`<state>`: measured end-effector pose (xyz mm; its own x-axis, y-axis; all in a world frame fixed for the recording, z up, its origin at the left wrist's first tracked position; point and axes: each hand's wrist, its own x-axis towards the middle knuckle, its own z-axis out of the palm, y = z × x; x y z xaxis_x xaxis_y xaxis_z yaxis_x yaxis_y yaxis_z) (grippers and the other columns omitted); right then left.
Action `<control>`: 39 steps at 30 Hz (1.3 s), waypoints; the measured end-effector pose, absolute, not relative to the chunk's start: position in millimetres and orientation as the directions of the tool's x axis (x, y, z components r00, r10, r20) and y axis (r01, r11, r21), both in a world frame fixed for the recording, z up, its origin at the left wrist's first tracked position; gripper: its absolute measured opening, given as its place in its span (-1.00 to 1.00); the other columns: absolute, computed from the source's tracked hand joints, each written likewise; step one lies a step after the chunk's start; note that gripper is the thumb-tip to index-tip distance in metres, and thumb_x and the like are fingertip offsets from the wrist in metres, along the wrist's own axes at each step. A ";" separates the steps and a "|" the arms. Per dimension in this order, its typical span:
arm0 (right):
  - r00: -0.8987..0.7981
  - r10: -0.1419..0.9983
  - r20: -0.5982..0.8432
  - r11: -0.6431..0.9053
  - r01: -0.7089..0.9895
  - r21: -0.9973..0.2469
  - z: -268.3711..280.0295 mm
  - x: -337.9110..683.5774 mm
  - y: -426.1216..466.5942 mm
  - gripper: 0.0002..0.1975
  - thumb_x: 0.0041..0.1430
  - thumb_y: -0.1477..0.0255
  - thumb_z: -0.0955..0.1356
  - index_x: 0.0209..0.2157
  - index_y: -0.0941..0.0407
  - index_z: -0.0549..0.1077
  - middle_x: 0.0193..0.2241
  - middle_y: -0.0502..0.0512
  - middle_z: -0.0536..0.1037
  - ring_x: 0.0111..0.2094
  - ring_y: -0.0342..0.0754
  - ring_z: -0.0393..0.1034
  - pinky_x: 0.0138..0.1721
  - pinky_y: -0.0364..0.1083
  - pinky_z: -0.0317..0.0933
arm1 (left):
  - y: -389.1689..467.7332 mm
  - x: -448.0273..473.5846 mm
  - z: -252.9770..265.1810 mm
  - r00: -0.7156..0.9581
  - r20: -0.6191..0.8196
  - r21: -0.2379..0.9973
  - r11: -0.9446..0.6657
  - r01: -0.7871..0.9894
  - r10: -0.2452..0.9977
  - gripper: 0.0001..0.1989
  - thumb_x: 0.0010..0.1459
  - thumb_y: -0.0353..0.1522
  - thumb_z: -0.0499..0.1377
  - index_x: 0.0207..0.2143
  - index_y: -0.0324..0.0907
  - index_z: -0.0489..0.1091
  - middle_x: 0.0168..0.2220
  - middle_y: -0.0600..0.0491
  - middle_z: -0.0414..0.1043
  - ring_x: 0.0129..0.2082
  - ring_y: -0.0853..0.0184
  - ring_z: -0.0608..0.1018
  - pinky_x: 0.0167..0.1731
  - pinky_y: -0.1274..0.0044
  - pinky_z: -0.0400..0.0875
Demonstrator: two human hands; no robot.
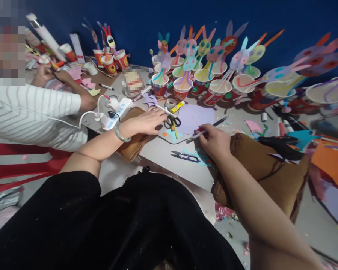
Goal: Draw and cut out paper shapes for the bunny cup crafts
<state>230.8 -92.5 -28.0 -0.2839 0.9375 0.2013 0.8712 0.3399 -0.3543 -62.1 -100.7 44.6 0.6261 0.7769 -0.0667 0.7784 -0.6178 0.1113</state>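
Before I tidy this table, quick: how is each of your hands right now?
Left hand: open, fingers extended; contact with the white stick cannot be told.
Right hand: closed, holding a slim pen-like tool.

Dim light; soft, stretched outer edges.

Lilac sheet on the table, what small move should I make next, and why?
Probably bring your left hand onto the lilac sheet to steady it: your right hand holds a pen-like tool at its near edge, while your left is off it, beside the black-handled scissors.
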 end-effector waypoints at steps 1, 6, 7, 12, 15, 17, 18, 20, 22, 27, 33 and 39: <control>-0.280 0.938 0.203 0.338 0.870 -0.360 -28.0 230.6 -92.3 -0.69 0.24 0.26 0.31 -0.09 0.08 0.56 -0.30 0.21 0.66 -0.29 0.14 0.50 -0.32 -0.03 0.15 | -106.6 -67.4 38.4 0.616 -0.037 0.103 -0.610 0.786 0.787 -0.71 0.05 -0.44 0.21 -0.11 -0.22 0.40 -0.03 -0.13 0.42 0.05 0.08 0.43 0.16 0.22 0.20; -0.206 0.958 0.200 0.277 0.847 -0.454 -26.8 230.7 -90.8 -0.72 0.18 0.27 0.34 -0.14 0.07 0.57 -0.38 0.18 0.65 -0.36 0.12 0.48 -0.32 -0.02 0.18 | -112.1 -78.1 14.5 0.483 0.169 0.327 -0.511 0.795 0.859 -0.67 0.04 -0.56 0.11 -0.11 -0.22 0.42 0.00 -0.14 0.39 0.01 0.13 0.46 0.02 0.30 0.34; -0.188 0.963 0.195 0.261 0.836 -0.482 -26.6 231.1 -90.4 -0.72 0.17 0.27 0.34 -0.15 0.08 0.57 -0.39 0.18 0.64 -0.37 0.11 0.47 -0.32 -0.02 0.18 | -110.3 -79.3 11.7 0.448 0.208 0.387 -0.494 0.779 0.870 -0.67 0.00 -0.58 0.12 -0.15 -0.22 0.44 -0.03 -0.12 0.39 -0.04 0.17 0.48 -0.03 0.35 0.37; -0.125 0.979 0.159 0.196 0.782 -0.592 -27.6 233.2 -86.8 -0.71 0.10 0.26 0.37 -0.19 0.09 0.58 -0.41 0.16 0.63 -0.38 0.08 0.47 -0.31 -0.03 0.21 | -99.3 -94.6 7.3 0.162 0.380 0.595 -0.375 0.711 0.910 -0.65 -0.21 -0.66 0.07 -0.37 -0.22 0.47 -0.30 0.03 0.42 -0.31 0.33 0.44 -0.24 0.47 0.32; -0.121 0.980 0.157 0.193 0.762 -0.618 -29.4 233.6 -84.9 -0.71 0.09 0.27 0.37 -0.19 0.10 0.58 -0.41 0.16 0.63 -0.37 0.08 0.48 -0.31 -0.03 0.22 | -94.1 -109.3 11.0 -0.018 0.372 0.760 -0.293 0.580 0.928 -0.70 -0.29 -0.65 0.04 -0.47 -0.21 0.40 -0.46 0.10 0.37 -0.41 0.39 0.39 -0.33 0.53 0.26; -0.134 0.978 0.162 0.206 0.756 -0.621 -30.3 233.9 -84.5 -0.71 0.09 0.28 0.36 -0.18 0.09 0.58 -0.41 0.16 0.63 -0.39 0.08 0.47 -0.32 -0.02 0.21 | -92.4 -117.7 14.1 -0.114 0.332 0.854 -0.247 0.457 0.936 -0.73 -0.34 -0.63 0.02 -0.52 -0.20 0.33 -0.50 0.13 0.33 -0.47 0.43 0.35 -0.40 0.56 0.20; -0.141 0.976 0.164 0.213 0.754 -0.621 -30.5 234.2 -84.5 -0.71 0.09 0.28 0.36 -0.18 0.09 0.57 -0.41 0.16 0.63 -0.39 0.08 0.47 -0.32 -0.02 0.21 | -92.1 -120.7 15.4 -0.150 0.311 0.890 -0.232 0.393 0.938 -0.73 -0.36 -0.62 0.01 -0.53 -0.20 0.30 -0.52 0.14 0.31 -0.49 0.44 0.33 -0.43 0.57 0.16; -0.153 0.974 0.169 0.226 0.751 -0.621 -30.8 234.7 -84.9 -0.72 0.09 0.27 0.36 -0.19 0.09 0.57 -0.40 0.16 0.63 -0.39 0.08 0.46 -0.32 -0.02 0.21 | -92.2 -124.6 17.1 -0.192 0.270 0.937 -0.212 0.277 0.944 -0.73 -0.38 -0.61 0.00 -0.54 -0.18 0.24 -0.54 0.16 0.27 -0.52 0.46 0.31 -0.48 0.59 0.10; -0.159 0.972 0.175 0.234 0.752 -0.616 -30.9 235.2 -85.4 -0.71 0.10 0.26 0.36 -0.19 0.09 0.57 -0.40 0.17 0.64 -0.39 0.08 0.46 -0.32 -0.02 0.21 | -92.7 -126.3 17.4 -0.211 0.239 0.962 -0.202 0.182 0.948 -0.73 -0.41 -0.61 -0.02 -0.54 -0.18 0.21 -0.55 0.17 0.24 -0.54 0.47 0.29 -0.50 0.59 0.05; -0.167 0.969 0.182 0.243 0.768 -0.593 -31.6 235.2 -85.4 -0.70 0.11 0.26 0.35 -0.18 0.09 0.57 -0.41 0.16 0.63 -0.40 0.07 0.44 -0.33 -0.03 0.20 | -92.3 -129.9 16.6 -0.254 0.214 0.976 -0.219 0.007 0.943 -0.70 -0.44 -0.65 -0.06 -0.56 -0.20 0.17 -0.53 0.18 0.20 -0.52 0.49 0.35 -0.51 0.60 0.03; -0.180 0.970 0.166 0.242 0.809 -0.536 -29.2 232.6 -85.6 -0.71 0.14 0.24 0.33 -0.18 0.07 0.56 -0.42 0.16 0.62 -0.37 0.10 0.46 -0.31 -0.02 0.20 | -88.5 -140.2 19.2 -0.308 0.080 0.977 -0.135 -0.163 0.948 -0.70 -0.41 -0.70 -0.06 -0.58 -0.20 0.12 -0.54 0.22 0.16 -0.56 0.54 0.33 -0.47 0.59 0.18; -0.197 0.964 0.179 0.263 0.808 -0.527 -25.1 231.2 -87.9 -0.75 0.13 0.29 0.33 -0.19 0.05 0.57 -0.41 0.18 0.62 -0.32 0.15 0.46 -0.29 0.01 0.18 | -89.7 -142.2 22.5 -0.339 0.015 0.967 -0.100 -0.236 0.941 -0.73 -0.35 -0.70 -0.06 -0.59 -0.20 0.08 -0.56 0.20 0.14 -0.57 0.52 0.33 -0.44 0.57 0.25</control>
